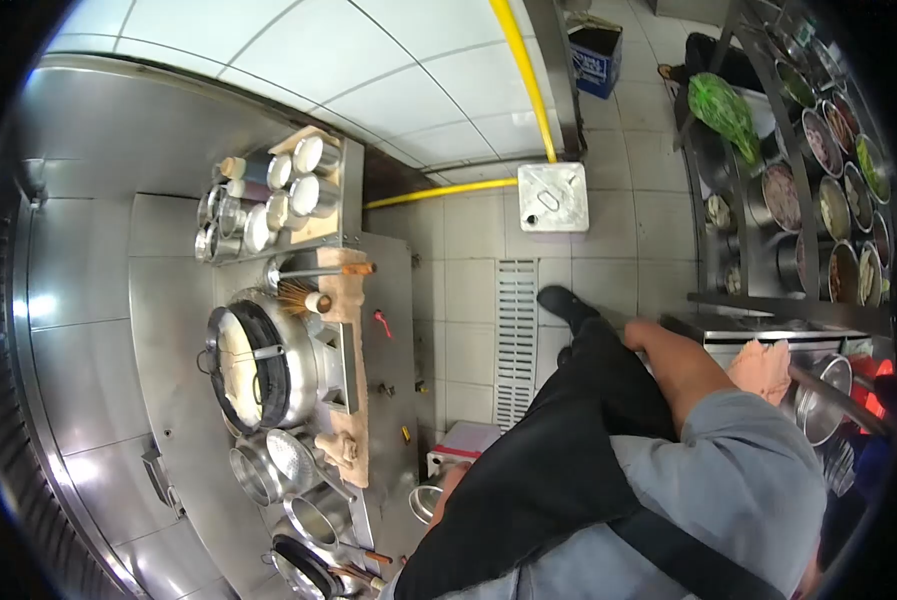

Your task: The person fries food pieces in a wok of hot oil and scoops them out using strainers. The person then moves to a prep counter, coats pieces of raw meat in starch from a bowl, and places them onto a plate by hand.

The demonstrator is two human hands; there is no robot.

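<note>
My left hand (452,488) shows only in part at the lower middle, beside the black apron (528,470). Right against it is a round metal bowl or pot (426,504). Its lower part is cut off by the apron, and whether the hand grips it is hidden. My right hand (638,335) hangs down by the right leg, with its fingers mostly out of sight behind the trousers. Nothing can be made out in it.
On the left, a steel stove counter carries a large wok (248,370), a perforated ladle (290,452), a bamboo brush (298,297) and seasoning pots (313,195). A rack (758,300) of ingredient bowls stands right. A floor drain (516,340) and white square container (553,198) lie ahead.
</note>
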